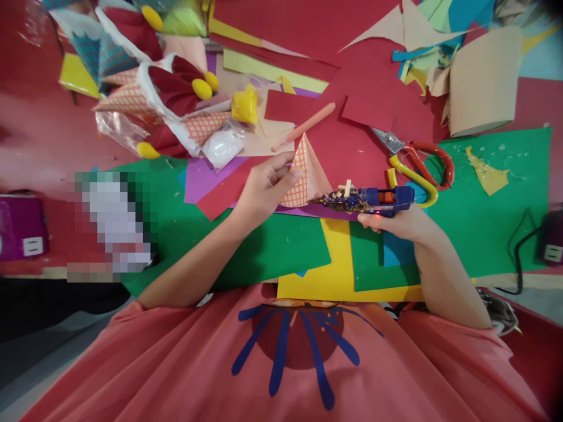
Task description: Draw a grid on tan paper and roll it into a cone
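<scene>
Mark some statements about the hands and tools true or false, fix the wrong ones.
1. The right hand holds a blue glue gun. True.
2. The left hand is empty. False: it pinches a checked paper piece.
3. The glue gun's nozzle points toward that paper piece. True.
4. The red-handled scissors are in the left hand. False: they lie apart from both hands, beyond the glue gun.
5. A curved beige piece is at the picture's upper right. True.
</scene>
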{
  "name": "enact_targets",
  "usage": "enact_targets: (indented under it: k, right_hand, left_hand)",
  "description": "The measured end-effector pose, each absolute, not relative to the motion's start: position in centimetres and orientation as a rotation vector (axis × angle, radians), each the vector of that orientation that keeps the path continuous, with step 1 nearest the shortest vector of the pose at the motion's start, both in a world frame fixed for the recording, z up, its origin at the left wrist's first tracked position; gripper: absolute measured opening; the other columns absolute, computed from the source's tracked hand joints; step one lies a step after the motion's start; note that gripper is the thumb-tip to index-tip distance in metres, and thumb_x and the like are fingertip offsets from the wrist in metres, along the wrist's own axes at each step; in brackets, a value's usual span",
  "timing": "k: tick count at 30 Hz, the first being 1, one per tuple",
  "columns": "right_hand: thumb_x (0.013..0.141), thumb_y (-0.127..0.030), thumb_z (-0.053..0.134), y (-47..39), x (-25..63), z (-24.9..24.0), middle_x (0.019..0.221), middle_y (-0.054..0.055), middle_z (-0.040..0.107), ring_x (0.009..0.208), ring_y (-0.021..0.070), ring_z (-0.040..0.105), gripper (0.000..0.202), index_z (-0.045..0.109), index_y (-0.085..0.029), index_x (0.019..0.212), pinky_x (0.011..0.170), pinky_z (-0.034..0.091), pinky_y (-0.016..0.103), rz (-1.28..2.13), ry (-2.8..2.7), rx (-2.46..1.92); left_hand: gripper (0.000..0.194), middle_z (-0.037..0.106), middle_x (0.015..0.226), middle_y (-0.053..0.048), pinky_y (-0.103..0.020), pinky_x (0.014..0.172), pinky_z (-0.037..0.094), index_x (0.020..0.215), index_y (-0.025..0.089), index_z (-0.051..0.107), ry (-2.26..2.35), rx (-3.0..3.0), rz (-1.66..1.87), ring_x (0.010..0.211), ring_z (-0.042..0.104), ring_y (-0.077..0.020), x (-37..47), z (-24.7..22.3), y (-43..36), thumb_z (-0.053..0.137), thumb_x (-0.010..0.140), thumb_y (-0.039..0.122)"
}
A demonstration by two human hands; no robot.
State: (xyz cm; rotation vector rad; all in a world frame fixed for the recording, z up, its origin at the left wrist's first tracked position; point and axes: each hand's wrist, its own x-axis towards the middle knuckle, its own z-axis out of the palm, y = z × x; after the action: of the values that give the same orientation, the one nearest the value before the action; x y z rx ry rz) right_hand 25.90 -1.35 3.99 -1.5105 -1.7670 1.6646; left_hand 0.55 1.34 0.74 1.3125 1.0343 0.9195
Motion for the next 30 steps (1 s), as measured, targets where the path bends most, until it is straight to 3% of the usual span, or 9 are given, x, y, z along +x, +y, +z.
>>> enact_targets:
  k: [6, 13, 19, 25, 30]
  right_hand:
    - [0.075, -0.045, 0.068, -1.4, 25.9, 3.9, 0.054, -0.002, 0.053, 0.049, 0.0119, 0.047, 0.028, 0.057, -0.022, 0.064, 0.046, 0.039, 0.028, 1.662, -1.763, -1.533]
    - [0.074, -0.048, 0.069, -1.5, 26.1, 3.7, 0.051, -0.002, 0.054, 0.047, 0.0111, 0.049, 0.031, 0.058, -0.021, 0.065, 0.044, 0.039, 0.026, 1.676, -1.758, -1.570]
    - [0.071, -0.048, 0.071, -1.3, 26.0, 4.0, 0.049, -0.002, 0.053, 0.045, 0.0109, 0.048, 0.032, 0.058, -0.021, 0.063, 0.041, 0.038, 0.025, 1.680, -1.737, -1.574]
    - [0.065, -0.050, 0.076, -1.3, 26.2, 4.6, 0.052, 0.000, 0.055, 0.044, 0.0107, 0.048, 0.035, 0.059, -0.020, 0.068, 0.040, 0.041, 0.026, 1.742, -1.597, -1.670]
    - [0.070, -0.046, 0.072, -1.1, 26.6, 5.4, 0.051, 0.001, 0.056, 0.044, 0.0094, 0.049, 0.032, 0.060, -0.017, 0.069, 0.040, 0.040, 0.024, 1.763, -1.554, -1.618]
  left_hand:
    - [0.031, 0.071, 0.095, -0.006, -0.031, 0.078, 0.059, 0.100, 0.018, 0.066, 1.046, 1.313, 0.966, 0.106, 0.066, -0.0257, 0.7, 0.8, 1.4, 0.067, 0.084, 0.045]
    - [0.032, 0.070, 0.087, -0.004, -0.032, 0.076, 0.059, 0.102, 0.020, 0.066, 1.060, 1.324, 0.953, 0.095, 0.068, -0.0238, 0.8, 0.7, 1.3, 0.066, 0.085, 0.047]
    - [0.034, 0.071, 0.095, -0.004, -0.029, 0.073, 0.059, 0.100, 0.020, 0.068, 1.043, 1.312, 0.991, 0.098, 0.068, -0.0230, 0.7, 0.8, 1.5, 0.068, 0.082, 0.049]
    - [0.038, 0.068, 0.074, -0.002, -0.029, 0.069, 0.058, 0.106, 0.020, 0.066, 1.063, 1.297, 0.999, 0.084, 0.070, -0.0205, 0.4, 0.3, 1.8, 0.066, 0.084, 0.051]
    - [0.038, 0.068, 0.076, -0.002, -0.030, 0.074, 0.057, 0.107, 0.020, 0.066, 1.082, 1.318, 1.018, 0.087, 0.069, -0.0200, 0.3, -0.2, 1.9, 0.063, 0.085, 0.051]
